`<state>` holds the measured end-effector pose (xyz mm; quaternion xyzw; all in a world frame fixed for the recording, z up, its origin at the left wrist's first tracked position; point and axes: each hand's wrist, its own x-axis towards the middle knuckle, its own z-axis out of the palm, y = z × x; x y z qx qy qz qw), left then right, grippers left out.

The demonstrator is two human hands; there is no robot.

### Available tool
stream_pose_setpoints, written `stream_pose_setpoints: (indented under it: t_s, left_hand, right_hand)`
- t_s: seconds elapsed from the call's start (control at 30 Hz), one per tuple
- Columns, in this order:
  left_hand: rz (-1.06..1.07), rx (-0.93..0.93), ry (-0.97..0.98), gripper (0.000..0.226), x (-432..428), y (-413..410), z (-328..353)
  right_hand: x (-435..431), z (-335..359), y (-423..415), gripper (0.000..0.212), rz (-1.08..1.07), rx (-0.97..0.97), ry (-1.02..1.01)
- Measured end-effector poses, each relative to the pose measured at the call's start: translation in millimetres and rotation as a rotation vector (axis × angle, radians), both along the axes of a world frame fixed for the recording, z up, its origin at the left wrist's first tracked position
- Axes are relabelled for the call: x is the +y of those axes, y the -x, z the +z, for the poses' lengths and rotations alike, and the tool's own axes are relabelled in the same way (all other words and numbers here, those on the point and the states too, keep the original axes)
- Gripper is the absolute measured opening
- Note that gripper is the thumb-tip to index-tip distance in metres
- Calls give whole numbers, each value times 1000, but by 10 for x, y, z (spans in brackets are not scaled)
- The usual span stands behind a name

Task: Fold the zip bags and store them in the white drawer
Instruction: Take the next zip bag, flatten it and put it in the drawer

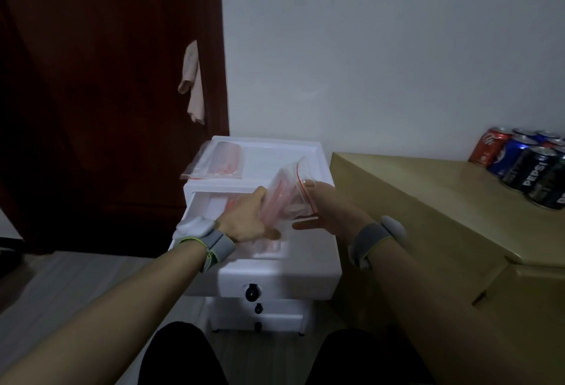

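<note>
A white drawer unit (318, 158) stands against the wall with its top drawer (275, 277) pulled out toward me. Both my hands hold a bundle of clear zip bags with red seal strips (286, 198) above the open drawer. My left hand (244, 219) grips the bundle's left side, and my right hand (330, 204) holds its right edge, thumb on top. Inside the drawer lie more zip bags (269, 247), partly hidden by my hands. Another pile of zip bags (218, 160) rests on the unit's top at the left.
A tan wooden cabinet (428, 201) stands right of the drawer unit, with several soda cans (526, 164) at its far right. A dark red door (107, 78) with a hanging beige cloth (192, 85) is at the left. Two shut lower drawers (258, 314) sit below.
</note>
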<state>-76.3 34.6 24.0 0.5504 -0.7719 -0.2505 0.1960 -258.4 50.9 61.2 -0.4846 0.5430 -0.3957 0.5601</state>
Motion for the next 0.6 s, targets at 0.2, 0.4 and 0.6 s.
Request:
stream_pose_setpoints:
  t_s: [0.2,0.4,0.6]
  left_hand:
    - [51,-228,173,48,-43,-185,9]
    - [-2,-484,440,40,-70,-260,136]
    - [-88,-607,616,38,-99,-251,120]
  right_hand:
    - [-104,-173,139,25,-218,282,348]
    - [-21,-101,142,40,16,196,276]
    - [-6,-111,25,32,63,137,228]
